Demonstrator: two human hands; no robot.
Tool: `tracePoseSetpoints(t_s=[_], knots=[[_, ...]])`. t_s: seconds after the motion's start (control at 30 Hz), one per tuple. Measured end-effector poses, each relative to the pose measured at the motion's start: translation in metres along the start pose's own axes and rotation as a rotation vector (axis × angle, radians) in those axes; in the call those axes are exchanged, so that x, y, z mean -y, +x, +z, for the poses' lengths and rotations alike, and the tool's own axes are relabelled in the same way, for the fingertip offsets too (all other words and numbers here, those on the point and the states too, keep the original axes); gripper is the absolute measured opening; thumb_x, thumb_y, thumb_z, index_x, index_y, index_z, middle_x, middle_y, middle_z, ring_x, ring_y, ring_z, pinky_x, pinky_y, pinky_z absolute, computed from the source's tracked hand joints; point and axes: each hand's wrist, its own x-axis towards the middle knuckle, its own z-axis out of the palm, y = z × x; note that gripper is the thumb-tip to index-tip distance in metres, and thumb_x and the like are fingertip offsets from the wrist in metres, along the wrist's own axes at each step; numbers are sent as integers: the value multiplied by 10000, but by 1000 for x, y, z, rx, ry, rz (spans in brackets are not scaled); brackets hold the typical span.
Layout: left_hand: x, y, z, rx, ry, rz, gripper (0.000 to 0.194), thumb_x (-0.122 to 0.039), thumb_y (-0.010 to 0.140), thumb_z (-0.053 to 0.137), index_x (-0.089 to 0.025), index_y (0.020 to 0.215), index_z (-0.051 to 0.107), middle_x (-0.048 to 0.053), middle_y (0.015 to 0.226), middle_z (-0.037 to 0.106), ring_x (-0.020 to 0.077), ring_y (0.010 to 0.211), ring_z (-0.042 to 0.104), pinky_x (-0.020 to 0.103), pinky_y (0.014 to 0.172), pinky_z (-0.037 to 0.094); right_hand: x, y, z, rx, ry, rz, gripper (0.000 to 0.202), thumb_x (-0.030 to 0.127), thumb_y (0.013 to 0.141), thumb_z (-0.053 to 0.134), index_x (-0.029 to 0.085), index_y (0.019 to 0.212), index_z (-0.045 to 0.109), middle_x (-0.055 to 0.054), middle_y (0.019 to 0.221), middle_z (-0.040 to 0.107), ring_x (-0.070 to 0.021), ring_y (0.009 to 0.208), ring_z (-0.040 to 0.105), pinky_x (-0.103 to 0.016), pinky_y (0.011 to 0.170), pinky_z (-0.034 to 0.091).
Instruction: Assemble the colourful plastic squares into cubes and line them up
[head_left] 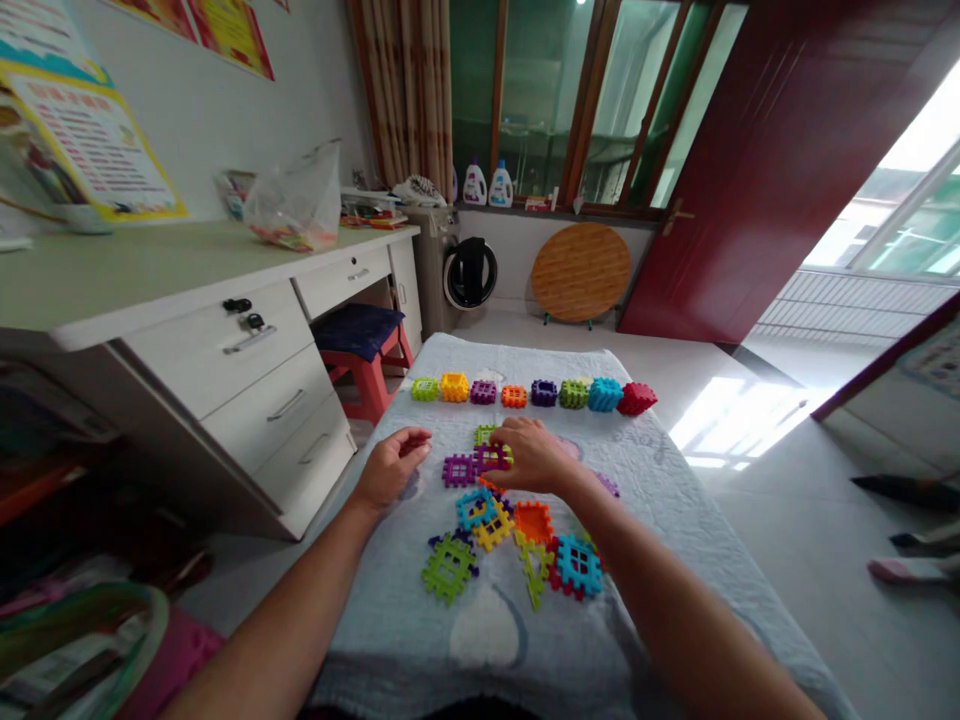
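Observation:
My right hand point(531, 455) reaches over the pile with its fingers on a purple window piece point(492, 458). Left of that lies another purple piece point(458, 470). My left hand point(394, 466) hovers at the left of the pieces, fingers loosely curled with thumb and fingertips apart, holding nothing. Nearer to me are a blue frame point(475, 509), a yellow piece point(494, 527), an orange piece point(533, 521), a green piece point(450, 568), a green triangular piece point(534, 568) and a blue window piece point(579, 566). My right hand partly hides a green piece point(484, 434) behind it.
Several stacks in a row, from a green stack point(424, 389) to a red stack point(637, 398), stand along the far part of the cloth-covered table point(480, 640). A white desk point(225, 350) and a red stool point(367, 375) are at the left.

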Motion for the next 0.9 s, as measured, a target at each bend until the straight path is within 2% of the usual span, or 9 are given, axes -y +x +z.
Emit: tracePoseSetpoints(t_s=[0.1, 0.2, 0.4, 0.57, 0.73, 0.9], knots=[[-3, 0, -3, -50, -106, -51, 380, -423, 661, 700, -159, 932, 666, 28, 793, 669, 151, 679, 598, 274, 639, 461, 22, 21, 10, 20, -54, -23, 493, 565, 712, 634, 183, 1023, 630, -91, 992, 613, -247, 938, 531, -361, 815, 358], [-5, -1, -4, -40, -136, -66, 403, -435, 634, 724, -157, 921, 675, 29, 792, 667, 147, 668, 589, 266, 625, 452, 33, 32, 22, 63, -108, -14, 492, 568, 703, 627, 182, 1007, 643, -107, 999, 617, -270, 957, 527, -384, 826, 365], [-1, -1, -4, 12, -169, -59, 376, -418, 685, 695, -159, 954, 654, 26, 811, 654, 150, 716, 586, 258, 657, 448, 30, 35, 29, 65, -145, -30, 559, 584, 657, 647, 181, 1044, 633, -117, 1044, 613, -293, 992, 513, -409, 845, 384], [-1, -1, -5, 42, -137, -55, 373, -414, 716, 666, -153, 981, 636, 21, 812, 640, 140, 699, 577, 250, 638, 445, 32, 41, 31, 110, -177, -53, 461, 491, 654, 655, 172, 986, 653, -126, 1006, 630, -297, 960, 536, -411, 827, 416], [-5, -2, -3, 52, -93, -49, 351, -412, 721, 652, -159, 965, 641, 8, 801, 645, 144, 680, 578, 253, 620, 445, 38, 42, 35, 118, -190, -89, 507, 505, 635, 658, 137, 984, 657, -152, 980, 631, -317, 936, 549, -432, 799, 440], [-7, -2, -2, 32, -51, -37, 346, -406, 708, 661, -161, 953, 655, 14, 787, 646, 137, 666, 574, 252, 614, 441, 27, 52, 23, 107, -141, -101, 520, 479, 609, 692, 140, 1000, 631, -136, 1002, 609, -292, 949, 530, -419, 834, 424]])
